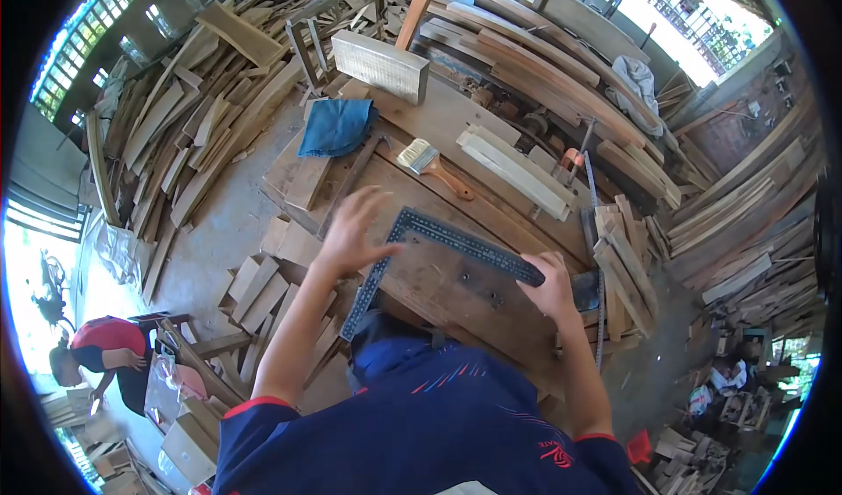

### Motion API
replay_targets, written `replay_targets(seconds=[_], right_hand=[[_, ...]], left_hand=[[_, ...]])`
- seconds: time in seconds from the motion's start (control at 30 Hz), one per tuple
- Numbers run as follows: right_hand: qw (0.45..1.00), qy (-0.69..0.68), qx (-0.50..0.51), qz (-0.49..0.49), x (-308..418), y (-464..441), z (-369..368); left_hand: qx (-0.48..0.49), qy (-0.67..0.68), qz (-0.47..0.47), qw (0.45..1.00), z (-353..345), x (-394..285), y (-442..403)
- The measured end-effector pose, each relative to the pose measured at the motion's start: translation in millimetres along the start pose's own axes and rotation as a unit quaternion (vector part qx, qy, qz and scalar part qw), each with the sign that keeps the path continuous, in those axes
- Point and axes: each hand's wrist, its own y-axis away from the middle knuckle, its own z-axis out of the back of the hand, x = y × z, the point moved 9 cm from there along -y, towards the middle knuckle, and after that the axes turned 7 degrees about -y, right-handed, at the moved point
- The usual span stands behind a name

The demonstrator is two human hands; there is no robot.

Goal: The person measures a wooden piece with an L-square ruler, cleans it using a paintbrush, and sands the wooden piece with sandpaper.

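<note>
A dark metal carpenter's square [465, 242] lies over the wooden workbench [421, 289], its corner toward the upper left. My right hand [550, 286] is closed round the end of its long arm. Near the corner, my left hand [353, 235] has its fingers spread and holds nothing; its thumb is close to the square. Beyond the square, a paintbrush [436, 169] with a wooden handle rests on the bench. A folded blue cloth [336, 128] and a hammer [353, 178] lie to its left. Pale wooden strips [515, 170] are to the brush's right.
A wrapped rectangular block [380, 65] stands at the bench's far side. An orange-handled clamp [573, 157] is at the right. Stacked planks [202, 127] fill the left and back. Another person [114, 355] bends at the lower left. Wood offcuts [259, 289] lie beside the bench.
</note>
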Motion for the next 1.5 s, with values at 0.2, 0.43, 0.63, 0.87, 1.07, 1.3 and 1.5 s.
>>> replay_targets(seconds=[0.2, 0.43, 0.63, 0.87, 1.07, 1.3, 1.5], right_hand=[[1.0, 0.008, -0.01, -0.013, -22.4, -10.0, -13.3], [0.997, -0.005, 0.012, -0.071, -44.5, 1.0, -21.8], [0.999, -0.037, -0.004, -0.029, -51.2, 9.6, -27.4], [0.998, 0.003, -0.039, -0.051, -52.6, 16.6, -37.2], [0.985, 0.135, -0.105, -0.002, -46.6, 24.5, -56.0], [0.972, 0.198, -0.118, 0.037, -47.8, 27.9, -68.6], [0.97, 0.208, -0.117, 0.041, -46.0, 28.2, -70.5]], left_hand=[[0.118, -0.093, -0.079, 0.986, -88.0, -14.4, -31.6], [0.144, -0.041, -0.078, 0.986, -96.5, -16.2, -62.2], [0.129, 0.022, -0.064, 0.989, -101.3, -12.6, -62.0], [0.153, -0.004, -0.083, 0.985, -108.5, -11.3, -61.4], [0.113, 0.015, -0.09, 0.989, -110.2, -6.9, -57.4], [0.114, 0.065, -0.067, 0.989, -111.8, 9.0, -51.0], [-0.003, 0.041, -0.053, 0.998, -68.0, 9.7, -47.0]])
